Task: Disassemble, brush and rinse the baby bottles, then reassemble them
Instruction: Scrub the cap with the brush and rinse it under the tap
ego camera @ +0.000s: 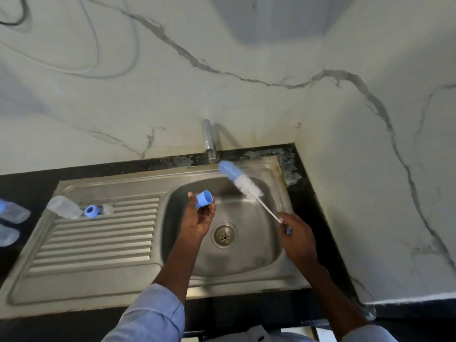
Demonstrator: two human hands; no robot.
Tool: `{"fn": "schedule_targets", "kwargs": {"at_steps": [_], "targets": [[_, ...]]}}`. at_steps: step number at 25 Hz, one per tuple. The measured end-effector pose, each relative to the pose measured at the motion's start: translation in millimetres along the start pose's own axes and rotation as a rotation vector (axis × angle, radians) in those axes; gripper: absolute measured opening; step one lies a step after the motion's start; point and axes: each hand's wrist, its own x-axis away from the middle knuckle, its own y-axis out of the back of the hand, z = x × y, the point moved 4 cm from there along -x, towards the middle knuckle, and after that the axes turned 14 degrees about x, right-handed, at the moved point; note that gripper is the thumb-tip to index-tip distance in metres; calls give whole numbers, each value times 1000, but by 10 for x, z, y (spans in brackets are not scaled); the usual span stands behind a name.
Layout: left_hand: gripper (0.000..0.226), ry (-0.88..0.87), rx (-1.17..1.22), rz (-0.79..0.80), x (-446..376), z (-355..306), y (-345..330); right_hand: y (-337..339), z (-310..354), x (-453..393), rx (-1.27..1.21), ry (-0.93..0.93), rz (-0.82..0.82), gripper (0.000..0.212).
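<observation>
over the steel sink (pixel 269 272) basin, holding only its drain (pixel 224 235), the left hand (pixel 200 219) has its fingers curled round a blue bottle cap (pixel 204 199), open mouth up, while the right hand (pixel 297 234) pinches the thin handle of a bottle brush (pixel 240 180) whose bristle head reaches up toward the tap (pixel 209 141) near the back rim. on the ribbed drainboard (pixel 98 240) to the left lie a clear bottle (pixel 64 207) on its side, a blue collar ring (pixel 92 211) and a clear nipple (pixel 107 208), with more blurred bottle parts (pixel 13 213) on the dark counter (pixel 29 183) at the left edge

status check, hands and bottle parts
Left hand holds blue cap over sink. Right hand grips bottle brush, bristles clear of cap. Tap dry, nothing blocking.
</observation>
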Motion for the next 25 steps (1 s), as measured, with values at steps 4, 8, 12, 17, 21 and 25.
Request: {"fn": "schedule_targets", "kwargs": {"at_steps": [4,8,12,17,21,25], "targets": [[32,-190,-179,1,-31,-771,-232,-122,238,36,-73,194,82,40],[46,-196,-374,49,-82,-1129,-291,-250,520,32,-50,283,72,44],[34,-180,-523,123,-116,-1108,-285,-362,742,-24,-44,284,82,45],[16,-87,-363,205,-136,-1159,-327,-376,866,-83,37,308,67,35],[28,-99,-303,173,-120,-1200,-276,-321,976,-56,199,338,11,29],[20,-71,-215,143,-141,-1169,-218,-286,1017,-49,237,338,17,24]]}}
